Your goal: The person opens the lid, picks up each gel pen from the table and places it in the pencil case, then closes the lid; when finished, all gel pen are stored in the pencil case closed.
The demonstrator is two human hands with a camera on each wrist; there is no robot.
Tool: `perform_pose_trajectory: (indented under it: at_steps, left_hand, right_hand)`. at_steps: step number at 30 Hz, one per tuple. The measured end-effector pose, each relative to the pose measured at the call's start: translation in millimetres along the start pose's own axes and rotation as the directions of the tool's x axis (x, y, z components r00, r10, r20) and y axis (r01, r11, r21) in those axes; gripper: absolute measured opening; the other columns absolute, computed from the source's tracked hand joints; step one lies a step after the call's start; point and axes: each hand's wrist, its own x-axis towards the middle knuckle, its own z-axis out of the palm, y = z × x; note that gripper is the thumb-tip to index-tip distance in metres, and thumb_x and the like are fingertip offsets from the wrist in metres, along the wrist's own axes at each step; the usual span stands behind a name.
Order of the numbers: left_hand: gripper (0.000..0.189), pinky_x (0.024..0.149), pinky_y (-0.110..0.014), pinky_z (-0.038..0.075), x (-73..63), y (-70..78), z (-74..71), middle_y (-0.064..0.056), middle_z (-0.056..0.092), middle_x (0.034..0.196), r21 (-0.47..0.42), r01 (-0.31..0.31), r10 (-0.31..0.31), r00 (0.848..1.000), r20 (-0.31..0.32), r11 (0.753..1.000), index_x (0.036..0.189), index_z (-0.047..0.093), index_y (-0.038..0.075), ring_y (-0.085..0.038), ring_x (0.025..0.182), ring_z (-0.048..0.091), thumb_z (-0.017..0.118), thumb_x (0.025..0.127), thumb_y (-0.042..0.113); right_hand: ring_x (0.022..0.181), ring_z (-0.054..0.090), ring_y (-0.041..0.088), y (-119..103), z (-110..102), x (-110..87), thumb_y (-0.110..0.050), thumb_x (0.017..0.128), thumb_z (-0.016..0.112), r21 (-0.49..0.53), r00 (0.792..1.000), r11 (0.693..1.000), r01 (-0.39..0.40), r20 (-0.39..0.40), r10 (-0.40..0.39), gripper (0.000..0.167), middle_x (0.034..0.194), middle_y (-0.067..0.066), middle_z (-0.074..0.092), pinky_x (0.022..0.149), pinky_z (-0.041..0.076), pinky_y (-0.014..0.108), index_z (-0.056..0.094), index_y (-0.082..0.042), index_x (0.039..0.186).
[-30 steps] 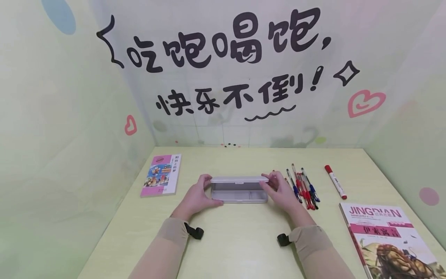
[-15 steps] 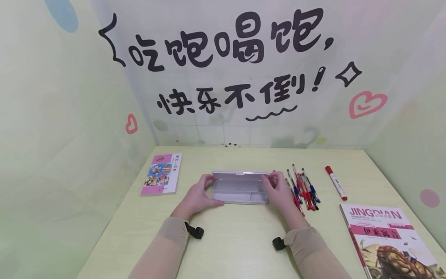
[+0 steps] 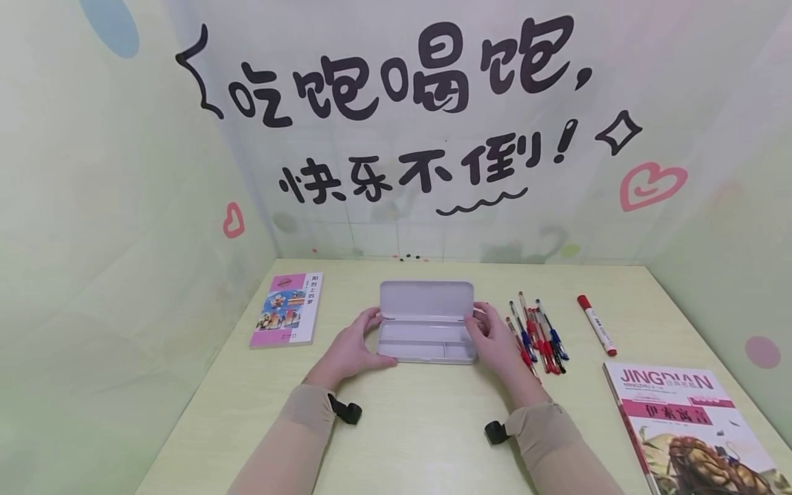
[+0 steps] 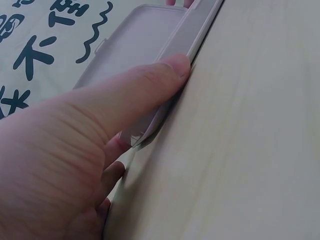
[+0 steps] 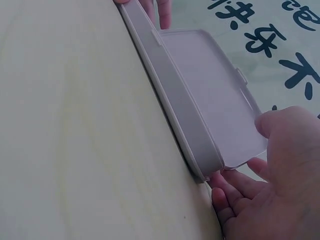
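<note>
Currently, pencil case [image 3: 411, 332]: on the surface [image 3: 433, 426], to the left of the loose pens [image 3: 543, 340], its lid [image 3: 427, 299] swung up and back at the rear.
Left grip [image 3: 353, 347]: spread to the case's depth and holding its left end, thumb on the front wall, fingers behind.
Right grip [image 3: 498, 344]: narrower, curled about the right end, thumb by the lid's edge near the hinge.
Lid: could fall forward if the hinge is slack, or if the right thumb drags it while leaving.
Surface: looks smooth, so uneven pressure from the two sides might skid or twist the case.
Pens: heaped just beside the right wrist; a careless sweep could scatter them.
Marker [image 3: 597, 324]: farther right; might roll if knocked.
</note>
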Motion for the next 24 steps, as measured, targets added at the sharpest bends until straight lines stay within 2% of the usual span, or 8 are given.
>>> perform_pose_trajectory:
  at_steps: [7, 12, 14, 16, 18, 20, 22, 24]
  left_hand:
    - [0.135, 0.141, -0.064, 0.021, 1.4, -0.2, -0.4, 0.008, 0.056, 0.169, 0.05, -0.011, 0.011, 1.0, 0.013, 0.999, 0.177, 0.025, 0.022, -0.038, 0.169, 0.031, 0.103, 0.071, 0.052]
    - [0.135, 0.14, -0.066, 0.019, -0.3, 0.3, -1.1, 0.011, 0.054, 0.169, 0.048, 0.014, -0.015, 1.0, 0.019, 0.999, 0.177, 0.024, 0.026, -0.044, 0.17, 0.025, 0.103, 0.071, 0.052]
    - [0.135, 0.14, -0.067, 0.02, -1.2, -0.2, -1.0, 0.011, 0.054, 0.169, 0.046, 0.022, -0.023, 1.0, 0.017, 0.999, 0.177, 0.024, 0.027, -0.045, 0.17, 0.025, 0.103, 0.071, 0.051]
    - [0.135, 0.14, -0.067, 0.02, -1.7, -0.7, -0.6, 0.011, 0.054, 0.169, 0.045, 0.029, -0.03, 0.999, 0.015, 0.999, 0.177, 0.024, 0.028, -0.045, 0.17, 0.025, 0.103, 0.071, 0.051]
    - [0.134, 0.14, -0.067, 0.02, -2.0, -0.5, -0.2, 0.011, 0.054, 0.169, 0.043, 0.03, -0.031, 0.999, 0.012, 0.999, 0.177, 0.024, 0.028, -0.044, 0.17, 0.025, 0.103, 0.071, 0.051]
    - [0.134, 0.14, -0.067, 0.02, -1.7, 0.1, 0.2, 0.012, 0.054, 0.169, 0.041, 0.027, -0.028, 1.0, 0.012, 0.999, 0.177, 0.024, 0.027, -0.043, 0.17, 0.025, 0.103, 0.071, 0.052]
    - [0.134, 0.141, -0.066, 0.019, -1.0, 0.6, 0.5, 0.012, 0.054, 0.169, 0.042, 0.023, -0.024, 1.0, 0.014, 0.999, 0.177, 0.024, 0.027, -0.042, 0.171, 0.024, 0.103, 0.072, 0.052]
    - [0.134, 0.141, -0.066, 0.019, -0.2, 0.9, 0.6, 0.011, 0.054, 0.169, 0.043, 0.014, -0.015, 1.0, 0.017, 0.999, 0.177, 0.024, 0.026, -0.043, 0.171, 0.024, 0.102, 0.072, 0.052]
  right_hand:
    - [0.154, 0.053, 0.044, 0, -1, -0.2, -0.038, 0.114, 0.059, -0.056, 0.999, 0.998, 0.017, 0.033, -0.016, 0.069, 0.173, 0.023, 0.046, 0.131, 0.044, 0.061, 0.033, -0.011, 0.172]
    - [0.148, 0.058, 0.044, -1, -3, 0.2, -0.039, 0.113, 0.059, -0.103, 0.999, 0.994, 0.018, 0.035, -0.014, 0.068, 0.167, 0.025, 0.053, 0.125, 0.049, 0.063, 0.037, -0.011, 0.171]
    - [0.144, 0.062, 0.043, -3, -6, -0.5, -0.04, 0.114, 0.058, -0.131, 1.0, 0.991, -0.001, 0.011, 0.002, 0.067, 0.164, 0.023, 0.056, 0.122, 0.052, 0.063, 0.038, -0.012, 0.171]
    - [0.137, 0.065, 0.041, -4, -13, -0.5, -0.04, 0.114, 0.056, -0.192, 0.999, 0.981, -0.014, -0.052, 0.004, 0.063, 0.16, 0.02, 0.06, 0.116, 0.057, 0.061, 0.043, -0.012, 0.169]
    - [0.135, 0.065, 0.041, -3, -24, -0.8, -0.039, 0.114, 0.054, -0.265, 0.991, 0.963, -0.037, -0.137, 0.0, 0.06, 0.158, 0.019, 0.06, 0.113, 0.057, 0.062, 0.047, -0.01, 0.166]
    - [0.137, 0.061, 0.047, -4, -38, -2.5, -0.037, 0.113, 0.052, -0.358, 0.977, 0.93, -0.08, -0.214, 0.002, 0.058, 0.158, 0.024, 0.058, 0.114, 0.055, 0.066, 0.05, -0.006, 0.163]
    - [0.138, 0.055, 0.054, -1, -54, -4.9, -0.036, 0.112, 0.051, -0.454, 0.964, 0.879, -0.146, -0.267, 0.023, 0.059, 0.159, 0.032, 0.053, 0.114, 0.052, 0.071, 0.051, -0.001, 0.16]
    - [0.14, 0.048, 0.062, 3, -69, -9.2, -0.036, 0.111, 0.049, -0.516, 0.954, 0.826, -0.23, -0.287, 0.086, 0.063, 0.159, 0.039, 0.046, 0.114, 0.048, 0.076, 0.048, 0.005, 0.159]
